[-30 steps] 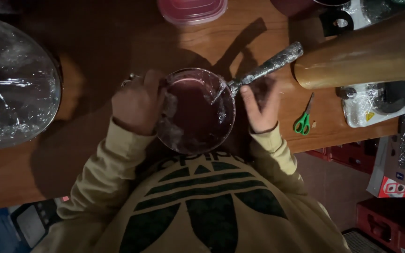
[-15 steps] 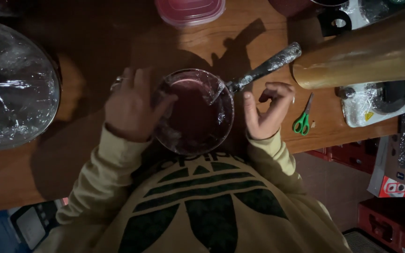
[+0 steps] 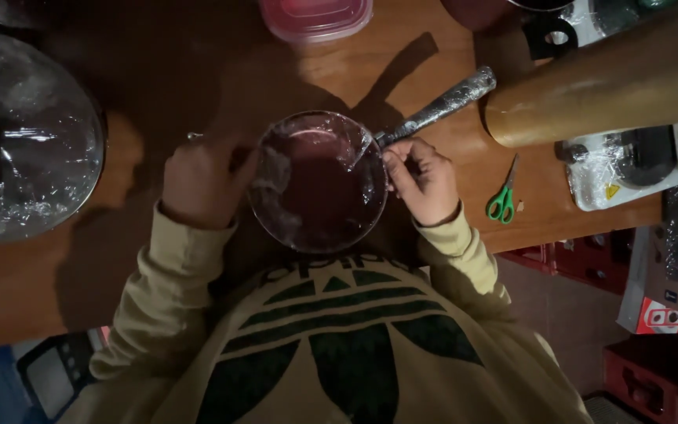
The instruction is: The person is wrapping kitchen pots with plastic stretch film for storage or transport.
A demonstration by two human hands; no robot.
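A small bowl (image 3: 317, 182) covered in cling film sits on the wooden tabletop (image 3: 198, 86), right between the two hands. The left hand (image 3: 198, 182) presses against the bowl's left rim, its fingers curled over the edge onto the film. The right hand (image 3: 421, 179) is at the right rim, fingers (image 3: 395, 161) bent and pinched around the lower end of a film-wrapped handle (image 3: 441, 106) that slants up and away from them. Just right of the right hand lie green scissors (image 3: 502, 196). Beyond them, farther right, is a thick wooden roller (image 3: 598, 86). Well left of the left hand stands a large bowl covered in film (image 3: 25, 133). A pink lidded box (image 3: 315, 16) sits beyond the fingers at the far edge.
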